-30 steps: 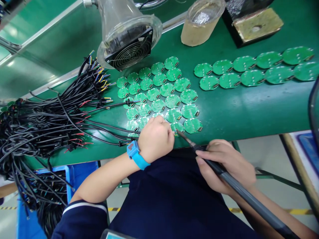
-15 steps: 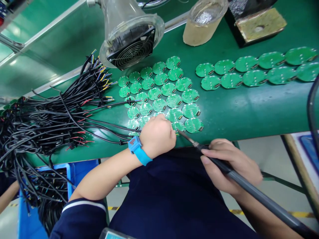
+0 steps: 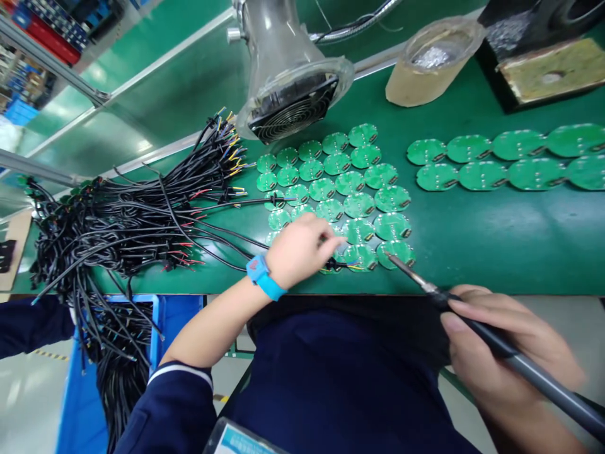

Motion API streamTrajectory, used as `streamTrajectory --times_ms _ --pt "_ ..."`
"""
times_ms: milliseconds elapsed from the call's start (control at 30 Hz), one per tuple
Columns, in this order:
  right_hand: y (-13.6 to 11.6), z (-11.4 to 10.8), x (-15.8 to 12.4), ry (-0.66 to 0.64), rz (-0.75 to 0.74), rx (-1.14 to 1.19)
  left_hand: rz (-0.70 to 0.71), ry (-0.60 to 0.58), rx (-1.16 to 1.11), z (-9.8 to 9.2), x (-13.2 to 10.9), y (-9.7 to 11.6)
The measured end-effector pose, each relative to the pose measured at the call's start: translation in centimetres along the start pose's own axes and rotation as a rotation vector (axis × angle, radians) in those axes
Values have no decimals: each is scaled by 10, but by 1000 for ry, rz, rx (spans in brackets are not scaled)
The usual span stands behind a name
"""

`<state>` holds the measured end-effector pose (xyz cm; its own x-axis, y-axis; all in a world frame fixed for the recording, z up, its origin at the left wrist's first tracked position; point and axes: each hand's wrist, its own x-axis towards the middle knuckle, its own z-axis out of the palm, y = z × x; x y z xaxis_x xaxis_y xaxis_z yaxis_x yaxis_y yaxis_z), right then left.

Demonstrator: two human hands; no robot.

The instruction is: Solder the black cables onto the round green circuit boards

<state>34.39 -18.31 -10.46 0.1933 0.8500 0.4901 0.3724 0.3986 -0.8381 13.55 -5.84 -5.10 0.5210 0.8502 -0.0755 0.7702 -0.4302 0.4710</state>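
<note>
From the black cable bundle (image 3: 118,227) at left, a thin lead (image 3: 350,266) runs under the left hand (image 3: 297,249), whose grip pinches it onto a round green board (image 3: 362,255) at the desk's (image 3: 496,233) near edge. Soldering looks in hand (the tip is over the neighbouring board), so a joint calls for closing that gap. At lower right, the right hand (image 3: 505,359) clenches the soldering iron (image 3: 529,371).

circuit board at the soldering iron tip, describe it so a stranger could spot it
Below the clear-hooded fan on the green bench lies a packed cluster of small round circuit boards. The circuit board is its near right corner one; alone there, it has the soldering iron tip at its left rim.
</note>
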Motion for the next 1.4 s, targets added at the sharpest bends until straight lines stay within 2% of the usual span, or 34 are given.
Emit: streamTrajectory --times_ms 67,133,233,300,367,467,533,600,700,833,967,1267,1400 --pt "2 -1 -1 18 46 -9 -38 206 130 -9 3 -25" --pt "4 0 -1 6 32 4 -51 316 276 -19 10 -51" --pt "6 2 1 -2 1 30 2 258 326 -29 20 -79" --pt "6 3 2 14 -12 37 44 233 274 -33 22 -83" --pt "4 3 4 31 -35 40 82 301 175 -31 19 -71" --pt "2 0 8 34 -78 57 154 397 -75 -19 7 -34" --pt "0 -4 10 14 -135 59 193 349 -223 -5 -2 -5" --pt "-1 -10 11 -20 -179 39 207 248 -292 11 -7 19" --pt "-1 -17 11 -47 -227 -6 152 102 -296 30 -5 40" --pt "0 -21 8 -57 -238 -53 24 -13 -216 36 7 47" --pt "2 -19 8 -51 -240 -53 -4 -42 -171 34 11 48" --pt "4 -15 8 -103 -235 -72 10 42 -156 40 5 50" --pt "5 -15 4 -84 -229 -91 25 83 -126 43 3 50"
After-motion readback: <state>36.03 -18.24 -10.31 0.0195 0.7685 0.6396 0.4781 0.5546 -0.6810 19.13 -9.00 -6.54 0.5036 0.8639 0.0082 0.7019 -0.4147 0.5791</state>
